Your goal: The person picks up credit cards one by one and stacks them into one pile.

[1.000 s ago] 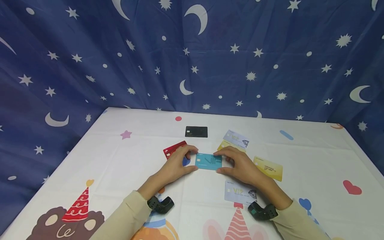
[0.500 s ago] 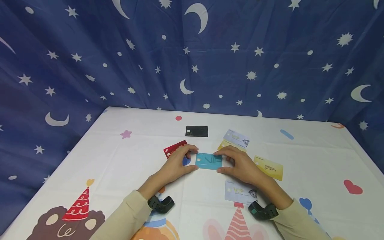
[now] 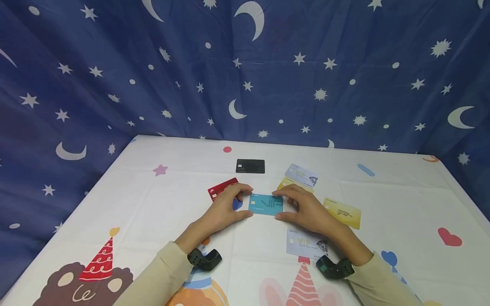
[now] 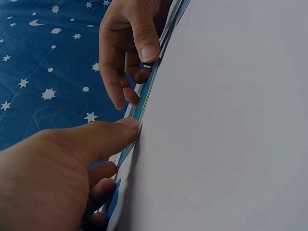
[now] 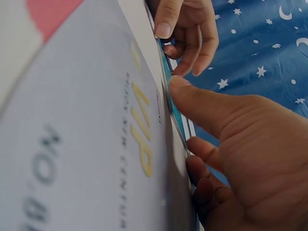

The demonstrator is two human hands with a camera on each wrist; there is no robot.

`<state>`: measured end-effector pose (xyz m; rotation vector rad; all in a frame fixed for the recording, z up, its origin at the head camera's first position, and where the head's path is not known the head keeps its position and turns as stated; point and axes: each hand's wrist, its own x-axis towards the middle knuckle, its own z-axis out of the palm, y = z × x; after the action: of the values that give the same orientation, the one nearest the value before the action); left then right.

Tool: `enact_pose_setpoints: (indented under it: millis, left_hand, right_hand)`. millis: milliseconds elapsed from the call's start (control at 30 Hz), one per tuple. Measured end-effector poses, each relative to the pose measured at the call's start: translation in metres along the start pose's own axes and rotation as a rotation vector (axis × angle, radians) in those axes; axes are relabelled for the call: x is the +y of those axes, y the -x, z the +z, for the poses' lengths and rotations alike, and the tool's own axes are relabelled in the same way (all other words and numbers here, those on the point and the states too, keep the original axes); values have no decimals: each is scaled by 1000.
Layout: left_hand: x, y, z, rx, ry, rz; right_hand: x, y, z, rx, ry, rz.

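Observation:
A teal VIP card (image 3: 266, 205) lies in front of me at the middle of the table in the head view. At its left end, my left hand (image 3: 226, 208) pinches it, thumb on the near edge and fingers at the far corner. My right hand (image 3: 305, 209) grips the right end in the same way. Both thumbs touch the thin teal edge in the wrist views. Beyond the left hand, a red card (image 3: 219, 189) is partly covered by that hand. A silver VIP card (image 3: 306, 244) lies close to the right wrist and looms large in the right wrist view.
A black VIP card (image 3: 250, 166) lies farther back. To its right, another silver card (image 3: 301, 174) overlaps a yellow card (image 3: 286, 183). A second yellow card (image 3: 343, 213) is right of my right hand. The white patterned tablecloth (image 3: 183, 191) meets a blue starry curtain (image 3: 283, 80).
Both hands and the teal card keep their places on the table. The whole head view has shifted very slightly.

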<state>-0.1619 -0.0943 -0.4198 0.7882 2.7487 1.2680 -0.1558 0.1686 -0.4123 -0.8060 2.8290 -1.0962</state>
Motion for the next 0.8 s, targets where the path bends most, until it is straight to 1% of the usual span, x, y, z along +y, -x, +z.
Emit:
enact_pose_setpoints:
  millis: [133, 233, 367, 467, 567, 633, 800]
  left_hand:
    - [2, -1, -6, 3, 45, 12]
    - [7, -1, -15, 29, 83, 16]
    - [12, 1, -31, 60, 45, 13]
    - [12, 4, -41, 82, 11, -16]
    - [9, 10, -49, 122, 2, -63]
    - [6, 14, -51, 139, -13, -93]
    - [1, 22, -53, 153, -50, -143]
  right_hand:
    - [-4, -1, -3, 8, 10, 13]
    - [-8, -3, -6, 13, 3, 19]
    - [-15, -8, -9, 19, -5, 12]
    - [-21, -13, -11, 24, -13, -2]
    - [-27, -20, -11, 22, -15, -17]
    - [-32, -25, -11, 22, -17, -21]
    - [-46, -41, -6, 33, -53, -24]
